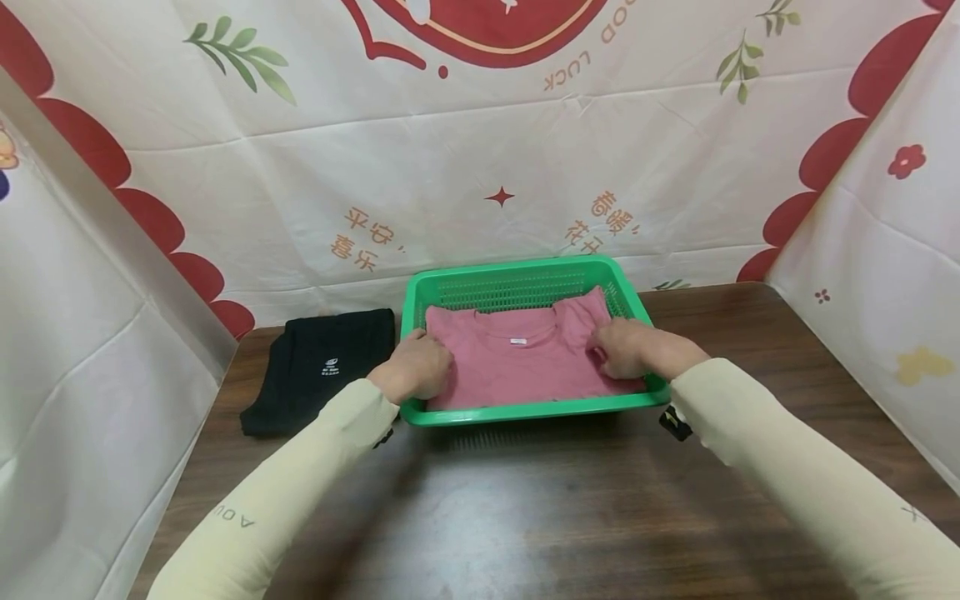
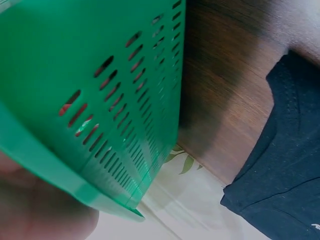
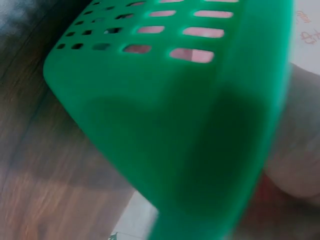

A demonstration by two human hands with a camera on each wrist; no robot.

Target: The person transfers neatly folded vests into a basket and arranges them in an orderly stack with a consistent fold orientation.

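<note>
The basket [image 1: 525,413] is smooth plastic, the pink shirt [image 1: 517,362] matt cloth, the table [image 1: 517,508] wood-grained (softly glossy).

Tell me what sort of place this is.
Possibly a makeshift indoor work booth: printed cloth encloses the back and sides of a wooden table, where a green basket holds a pink shirt.
</note>
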